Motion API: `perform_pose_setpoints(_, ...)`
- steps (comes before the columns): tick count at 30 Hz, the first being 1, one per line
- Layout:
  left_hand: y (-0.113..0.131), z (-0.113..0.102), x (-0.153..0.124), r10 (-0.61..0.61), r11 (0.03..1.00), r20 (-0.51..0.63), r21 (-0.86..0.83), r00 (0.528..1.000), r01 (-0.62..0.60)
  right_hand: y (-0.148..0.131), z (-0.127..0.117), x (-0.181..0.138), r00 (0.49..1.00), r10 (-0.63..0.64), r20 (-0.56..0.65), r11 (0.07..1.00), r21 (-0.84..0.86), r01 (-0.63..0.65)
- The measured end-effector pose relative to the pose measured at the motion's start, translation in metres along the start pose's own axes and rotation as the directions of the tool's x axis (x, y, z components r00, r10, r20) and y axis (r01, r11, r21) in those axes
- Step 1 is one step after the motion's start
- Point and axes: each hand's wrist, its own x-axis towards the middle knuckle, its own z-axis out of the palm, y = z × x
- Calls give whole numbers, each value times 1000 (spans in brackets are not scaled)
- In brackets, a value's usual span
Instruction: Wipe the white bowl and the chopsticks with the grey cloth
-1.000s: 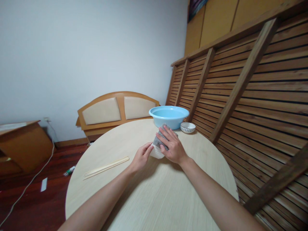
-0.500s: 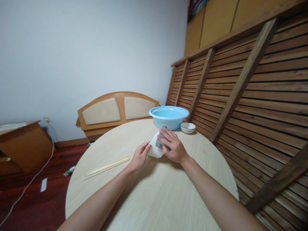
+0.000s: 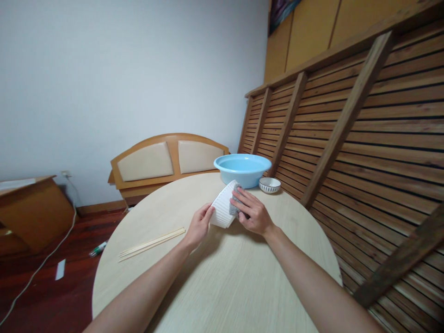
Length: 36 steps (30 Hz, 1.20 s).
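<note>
My left hand (image 3: 200, 225) grips the edge of a white ribbed bowl (image 3: 220, 210), thumb on the near side. The bowl is tilted above the table, its ridged side turned up toward me. In my right hand (image 3: 255, 212) is a fuzzy grey cloth (image 3: 234, 203), pressed against the bowl's right part under the fingers. The far right of the bowl is hidden by the cloth and that hand.
Behind my hands a light blue basin (image 3: 243, 173) stands on the round wooden table (image 3: 222, 286). Beside it is a small patterned bowl (image 3: 269, 185). Several thin wooden chopsticks (image 3: 152, 243) lie at the left. A slatted wooden frame (image 3: 347, 152) leans along the right.
My right hand and the cloth have slid slightly right across the bowl, uncovering more of its ribbed surface. My left hand keeps its hold and has shifted slightly left.
</note>
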Motion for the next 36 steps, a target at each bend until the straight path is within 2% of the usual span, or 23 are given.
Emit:
perform_pose_setpoints(5, 0, -2, 1, -5, 1000, -16, -22, 1000, 5, 0, 1, -1, 1000, 20, 7, 999, 32, -20)
perform_pose_setpoints(11, -1, -1, 0, 18, 1000, 32, -6, 999, -18, -11, 3, 10, 987, 143, 71, 988, 51, -147)
perform_pose_setpoints(18, 1, 2, -3, 54, 997, 93, 47, 994, -59, -28, 2, 28, 964, 266, 6, 963, 55, -266)
perform_pose_setpoints(26, 1, 5, -4, 64, 994, 125, 79, 990, -75, -22, 0, 28, 967, 236, -95, 966, 134, -223)
perform_pose_setpoints(36, -1, 1, -1, 48, 997, 80, 51, 996, -52, -14, -1, 22, 975, 214, -60, 961, 193, -199)
